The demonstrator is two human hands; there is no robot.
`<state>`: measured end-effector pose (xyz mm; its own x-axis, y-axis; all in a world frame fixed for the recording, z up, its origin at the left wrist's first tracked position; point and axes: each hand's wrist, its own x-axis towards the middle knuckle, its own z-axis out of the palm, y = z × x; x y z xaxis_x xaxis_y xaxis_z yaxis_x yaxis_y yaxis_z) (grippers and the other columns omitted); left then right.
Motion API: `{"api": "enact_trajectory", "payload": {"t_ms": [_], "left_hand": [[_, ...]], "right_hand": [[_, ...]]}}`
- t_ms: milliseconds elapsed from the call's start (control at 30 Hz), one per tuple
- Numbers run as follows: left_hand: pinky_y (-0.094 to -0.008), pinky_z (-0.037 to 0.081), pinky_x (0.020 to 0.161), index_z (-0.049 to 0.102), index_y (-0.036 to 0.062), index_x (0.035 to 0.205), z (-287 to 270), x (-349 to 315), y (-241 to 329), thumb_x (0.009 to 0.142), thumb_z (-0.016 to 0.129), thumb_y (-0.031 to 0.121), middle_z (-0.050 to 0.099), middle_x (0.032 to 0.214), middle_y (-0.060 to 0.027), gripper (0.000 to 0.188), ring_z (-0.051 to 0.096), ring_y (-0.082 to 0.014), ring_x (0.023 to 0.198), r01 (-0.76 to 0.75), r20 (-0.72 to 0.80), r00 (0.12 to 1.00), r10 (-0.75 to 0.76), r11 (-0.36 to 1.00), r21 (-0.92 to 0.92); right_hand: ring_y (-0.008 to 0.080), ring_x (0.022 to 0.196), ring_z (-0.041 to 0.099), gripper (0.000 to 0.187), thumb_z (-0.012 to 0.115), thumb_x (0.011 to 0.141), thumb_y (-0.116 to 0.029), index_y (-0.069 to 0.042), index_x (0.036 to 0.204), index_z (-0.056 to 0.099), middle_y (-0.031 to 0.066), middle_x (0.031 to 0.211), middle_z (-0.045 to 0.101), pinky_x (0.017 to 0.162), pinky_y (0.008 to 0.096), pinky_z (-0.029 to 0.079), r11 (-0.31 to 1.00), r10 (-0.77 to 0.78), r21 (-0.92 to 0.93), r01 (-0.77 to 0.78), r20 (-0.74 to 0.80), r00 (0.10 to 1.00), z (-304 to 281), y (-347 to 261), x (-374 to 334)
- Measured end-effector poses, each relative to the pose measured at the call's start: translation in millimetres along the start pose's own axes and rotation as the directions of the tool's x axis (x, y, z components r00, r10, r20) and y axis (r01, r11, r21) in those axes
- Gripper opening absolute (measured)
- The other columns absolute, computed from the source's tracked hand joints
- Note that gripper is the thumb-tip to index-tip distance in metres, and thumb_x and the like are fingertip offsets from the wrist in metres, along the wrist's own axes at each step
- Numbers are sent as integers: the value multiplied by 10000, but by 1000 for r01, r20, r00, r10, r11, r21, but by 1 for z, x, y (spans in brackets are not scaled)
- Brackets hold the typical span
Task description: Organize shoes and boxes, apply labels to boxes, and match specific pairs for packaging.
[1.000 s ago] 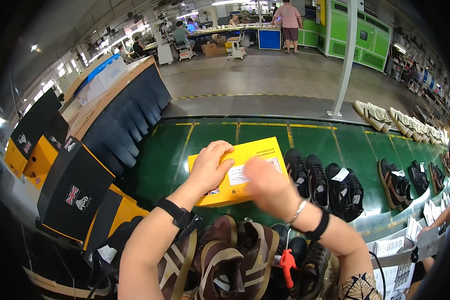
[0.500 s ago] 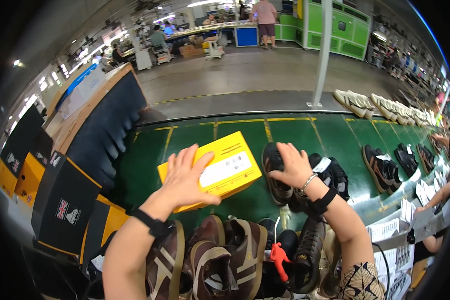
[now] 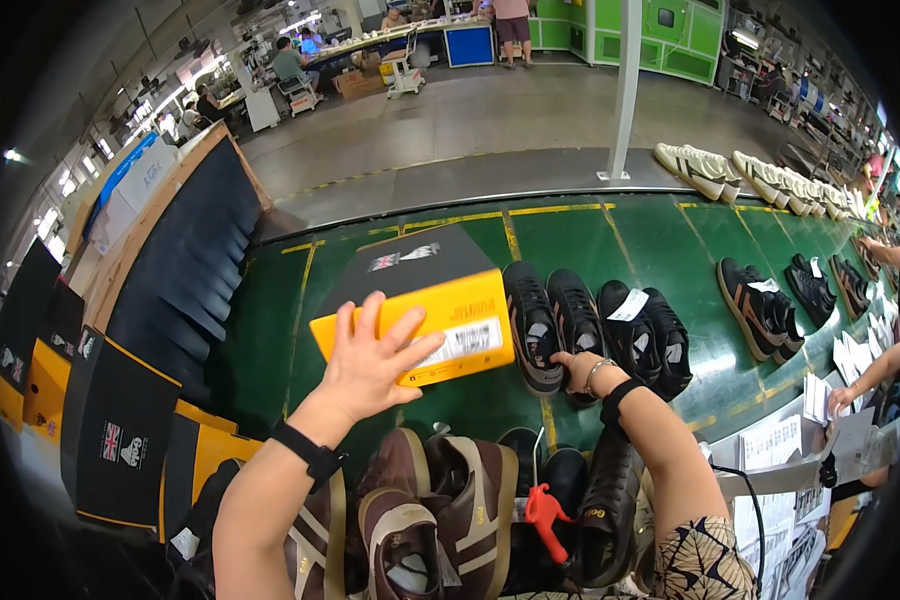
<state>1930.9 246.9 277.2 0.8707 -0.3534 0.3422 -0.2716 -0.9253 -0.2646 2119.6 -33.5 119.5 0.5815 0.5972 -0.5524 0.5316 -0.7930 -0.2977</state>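
A shoebox [image 3: 410, 262] with a black lid and yellow sides sits on the green surface, a white label on its near side. My left hand [image 3: 365, 365] grips that side, fingers spread across the yellow face and thumb near its lower edge. Right of the box stand two black sneakers with brown trim, a left one [image 3: 530, 315] and a right one [image 3: 573, 300]. My right hand [image 3: 585, 374] is closed at the heel of the right one; its fingers are partly hidden. Beside them is another black pair [image 3: 632, 335] with a white tag.
Brown sneakers [image 3: 475, 510] and a red air gun [image 3: 545, 520] lie close in front of me. Black-and-yellow boxes [image 3: 120, 430] stand at the left. More shoes [image 3: 755, 310] and a co-worker's hand [image 3: 842, 400] among papers are at the right. A metal post [image 3: 625, 90] rises beyond.
The shoebox has turned so its black lid now shows on top, my left hand still on it. My right hand has moved down toward me, from above the sneakers to a heel.
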Motion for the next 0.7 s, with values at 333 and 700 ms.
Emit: {"api": "enact_trajectory", "payload": {"t_ms": [333, 700], "left_hand": [[-442, 328, 1018, 296, 254, 1381, 92, -57, -5, 776, 609, 307, 265, 1421, -125, 683, 329, -343, 1272, 699, 910, 366, -194, 703, -130], [-320, 314, 1024, 453, 129, 1307, 67, -51, -25, 781, 572, 332, 387, 1362, -192, 576, 397, -300, 1248, 797, 939, 318, -134, 574, -188]], "right_hand": [[364, 931, 592, 386, 549, 687, -71, -129, 1067, 585, 214, 924, 631, 801, 397, 475, 944, 139, 330, 2, -404, 904, -31, -8, 3], [351, 889, 615, 371, 492, 754, -126, -91, 1117, 554, 207, 907, 635, 778, 442, 481, 958, -170, 102, 270, -557, 813, -81, -178, -25]]}}
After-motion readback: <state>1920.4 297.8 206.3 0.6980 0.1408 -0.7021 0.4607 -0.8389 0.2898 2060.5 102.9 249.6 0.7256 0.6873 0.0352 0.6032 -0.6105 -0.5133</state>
